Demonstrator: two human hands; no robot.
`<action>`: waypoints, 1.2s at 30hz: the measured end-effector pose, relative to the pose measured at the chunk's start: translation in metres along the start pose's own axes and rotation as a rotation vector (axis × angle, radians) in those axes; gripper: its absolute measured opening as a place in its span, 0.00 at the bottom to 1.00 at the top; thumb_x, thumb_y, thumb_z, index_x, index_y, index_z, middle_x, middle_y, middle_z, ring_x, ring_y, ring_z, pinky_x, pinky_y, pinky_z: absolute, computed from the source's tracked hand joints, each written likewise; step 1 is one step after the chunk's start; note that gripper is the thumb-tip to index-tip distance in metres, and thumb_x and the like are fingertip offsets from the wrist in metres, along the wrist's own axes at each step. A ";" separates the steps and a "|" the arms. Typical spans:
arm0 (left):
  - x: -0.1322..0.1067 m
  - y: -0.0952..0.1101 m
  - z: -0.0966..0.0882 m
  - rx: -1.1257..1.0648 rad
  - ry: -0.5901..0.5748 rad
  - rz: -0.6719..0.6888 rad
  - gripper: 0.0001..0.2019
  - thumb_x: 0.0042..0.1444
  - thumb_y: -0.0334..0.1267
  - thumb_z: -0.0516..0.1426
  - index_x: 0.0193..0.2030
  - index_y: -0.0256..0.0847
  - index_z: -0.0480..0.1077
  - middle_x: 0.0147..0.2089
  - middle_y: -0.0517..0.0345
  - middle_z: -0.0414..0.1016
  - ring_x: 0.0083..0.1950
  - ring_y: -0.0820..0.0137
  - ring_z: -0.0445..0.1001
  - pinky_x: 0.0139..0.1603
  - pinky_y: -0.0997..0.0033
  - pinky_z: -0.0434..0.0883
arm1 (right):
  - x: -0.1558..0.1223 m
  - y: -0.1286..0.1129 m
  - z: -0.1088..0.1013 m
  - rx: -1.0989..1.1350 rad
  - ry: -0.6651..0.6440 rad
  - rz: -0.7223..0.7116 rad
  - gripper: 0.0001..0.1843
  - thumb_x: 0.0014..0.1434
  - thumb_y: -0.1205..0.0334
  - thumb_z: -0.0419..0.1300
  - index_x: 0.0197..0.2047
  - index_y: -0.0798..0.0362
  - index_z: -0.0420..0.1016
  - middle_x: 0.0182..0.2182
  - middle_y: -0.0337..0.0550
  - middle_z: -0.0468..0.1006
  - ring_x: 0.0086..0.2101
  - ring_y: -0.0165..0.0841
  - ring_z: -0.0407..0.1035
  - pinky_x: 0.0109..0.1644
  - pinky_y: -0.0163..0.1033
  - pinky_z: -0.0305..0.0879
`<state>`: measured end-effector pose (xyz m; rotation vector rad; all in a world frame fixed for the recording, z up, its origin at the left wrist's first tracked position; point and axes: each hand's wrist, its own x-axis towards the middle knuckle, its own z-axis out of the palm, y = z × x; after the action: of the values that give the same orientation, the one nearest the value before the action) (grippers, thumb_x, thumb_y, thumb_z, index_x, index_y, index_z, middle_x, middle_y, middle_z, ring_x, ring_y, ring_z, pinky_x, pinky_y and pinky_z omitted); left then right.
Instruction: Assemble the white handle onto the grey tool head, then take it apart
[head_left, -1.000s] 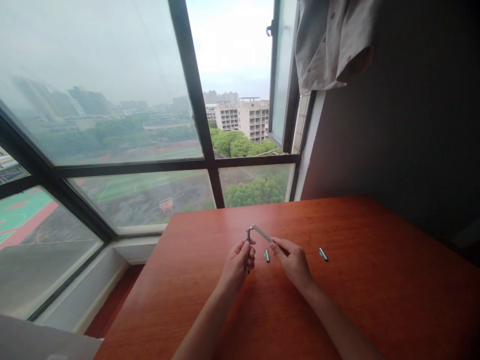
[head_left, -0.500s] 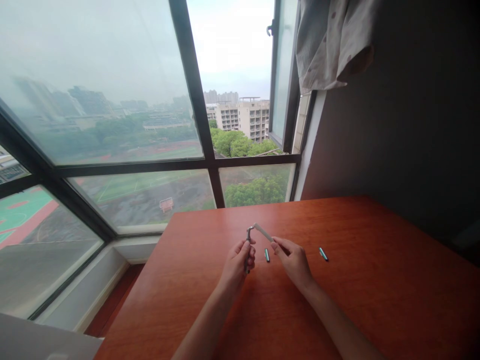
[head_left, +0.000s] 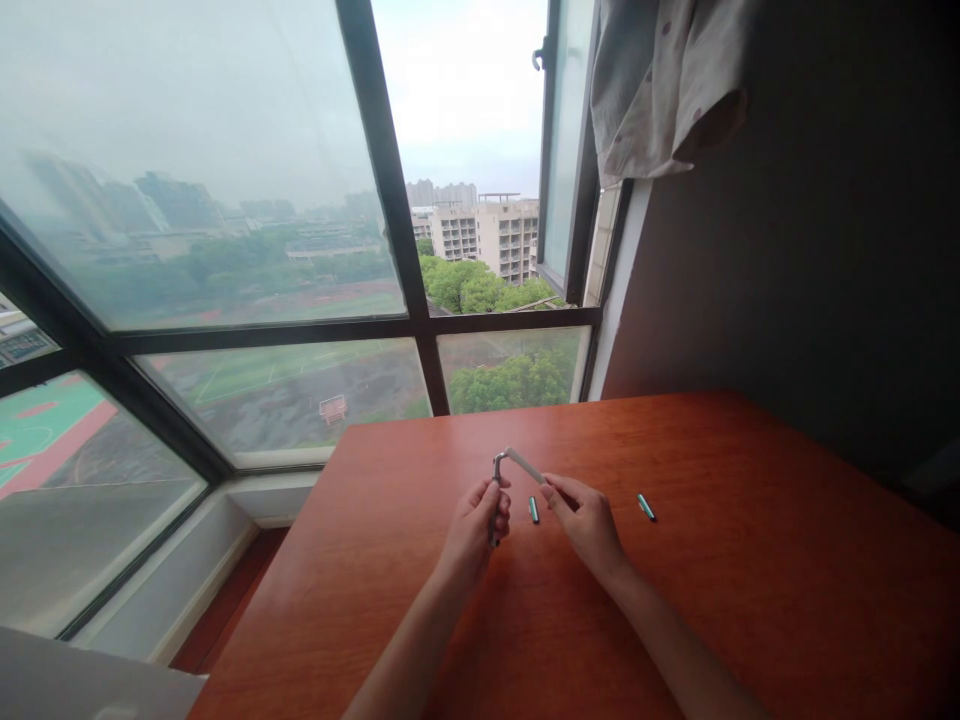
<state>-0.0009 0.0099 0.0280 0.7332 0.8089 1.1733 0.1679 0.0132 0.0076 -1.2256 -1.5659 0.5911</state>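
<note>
My left hand [head_left: 478, 518] is closed around what looks like a razor handle [head_left: 496, 470], held upright, dark below with a shiny bent metal neck. My right hand [head_left: 589, 520] pinches a thin pale stick [head_left: 526, 466] between thumb and fingers. The stick slants up to the left, and its far end meets or nearly meets the tip of the bent neck; I cannot tell if they touch. On the table between my hands lies a small green-and-black piece like a razor head [head_left: 533, 510]. A similar razor head [head_left: 646, 507] lies to the right of my right hand.
A reddish-brown wooden table [head_left: 720, 610] spreads under my hands. Beyond its far edge stand dark-framed windows [head_left: 262, 335], one pane swung open. A grey garment [head_left: 660, 100] hangs at upper right beside a dark wall [head_left: 810, 250].
The pale stick's far end has shifted very slightly left, closer to the bent neck's tip. My hands otherwise stay in place, with the same holds.
</note>
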 end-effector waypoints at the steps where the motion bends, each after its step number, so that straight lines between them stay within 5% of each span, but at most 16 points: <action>1: 0.000 0.000 0.000 0.001 0.001 0.001 0.17 0.49 0.47 0.63 0.39 0.37 0.67 0.25 0.66 0.62 0.20 0.83 0.56 0.19 0.82 0.50 | 0.000 0.000 0.000 -0.002 0.001 0.000 0.20 0.61 0.50 0.53 0.40 0.55 0.81 0.30 0.47 0.81 0.30 0.37 0.74 0.34 0.36 0.68; 36: 0.000 0.002 0.002 0.009 0.006 0.007 0.19 0.46 0.48 0.64 0.38 0.37 0.67 0.24 0.66 0.62 0.20 0.83 0.56 0.19 0.81 0.50 | 0.000 0.000 -0.001 0.013 -0.017 0.005 0.22 0.61 0.49 0.53 0.43 0.56 0.80 0.28 0.46 0.80 0.29 0.36 0.74 0.32 0.36 0.68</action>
<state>-0.0008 0.0102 0.0308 0.7412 0.8175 1.1789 0.1685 0.0128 0.0076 -1.2178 -1.5714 0.6155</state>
